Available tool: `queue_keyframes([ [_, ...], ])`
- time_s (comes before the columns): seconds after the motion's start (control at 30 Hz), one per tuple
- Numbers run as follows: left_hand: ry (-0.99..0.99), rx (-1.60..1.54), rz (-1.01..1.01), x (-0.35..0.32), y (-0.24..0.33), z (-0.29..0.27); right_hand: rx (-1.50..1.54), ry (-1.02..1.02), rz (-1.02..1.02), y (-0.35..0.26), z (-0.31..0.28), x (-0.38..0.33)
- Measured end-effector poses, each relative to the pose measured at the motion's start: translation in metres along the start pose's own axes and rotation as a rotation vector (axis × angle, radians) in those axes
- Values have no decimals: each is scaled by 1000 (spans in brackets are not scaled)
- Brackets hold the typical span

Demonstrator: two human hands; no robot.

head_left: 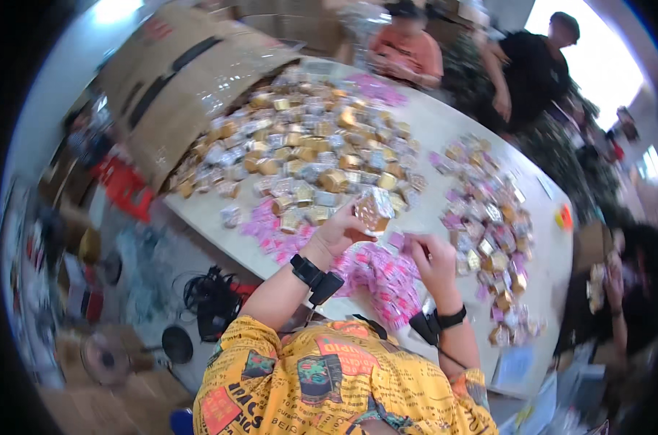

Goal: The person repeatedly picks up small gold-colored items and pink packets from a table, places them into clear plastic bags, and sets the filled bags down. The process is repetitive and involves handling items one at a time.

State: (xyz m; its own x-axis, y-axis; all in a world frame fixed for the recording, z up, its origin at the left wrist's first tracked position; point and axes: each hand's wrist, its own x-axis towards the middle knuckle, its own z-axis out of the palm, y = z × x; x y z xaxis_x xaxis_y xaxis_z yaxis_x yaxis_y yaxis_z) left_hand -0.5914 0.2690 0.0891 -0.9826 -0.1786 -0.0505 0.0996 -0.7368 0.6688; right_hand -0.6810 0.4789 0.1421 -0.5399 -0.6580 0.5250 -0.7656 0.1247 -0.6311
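Gold packet [374,212], shiny and box-like, is held up over the near edge of the table [550,290] in the head view, in front of the large heap of packets [307,148]. The step in hand looks like pairing it with a small pink slip [396,241]; the next move calls for bringing the two together squarely. The left hand [338,233] is closed around the packet's lower left side. The right hand [433,262], fingers curled nearly shut, seems to pinch the slip's edge, above the near pink pile [387,286].
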Motion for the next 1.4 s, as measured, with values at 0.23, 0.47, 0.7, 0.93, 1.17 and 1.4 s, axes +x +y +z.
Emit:
queue_keyframes([
  [0.23,-259,622,65,33,-46,46,-321,58,-98,13,-50,-6],
  [0.47,-322,687,116,30,-55,51,-376,-30,-60,14,-54,-22],
  [0.7,-330,827,184,30,-55,43,-454,-129,-63,16,-52,-23],
  [0.93,-309,806,166,25,-49,51,-461,-141,-92,23,-49,-24],
  [1.17,-286,1005,226,28,-46,49,-447,-154,-115,25,-51,-21],
  [1.4,-307,1021,287,31,-45,53,-457,-134,-128,29,-50,-18],
])
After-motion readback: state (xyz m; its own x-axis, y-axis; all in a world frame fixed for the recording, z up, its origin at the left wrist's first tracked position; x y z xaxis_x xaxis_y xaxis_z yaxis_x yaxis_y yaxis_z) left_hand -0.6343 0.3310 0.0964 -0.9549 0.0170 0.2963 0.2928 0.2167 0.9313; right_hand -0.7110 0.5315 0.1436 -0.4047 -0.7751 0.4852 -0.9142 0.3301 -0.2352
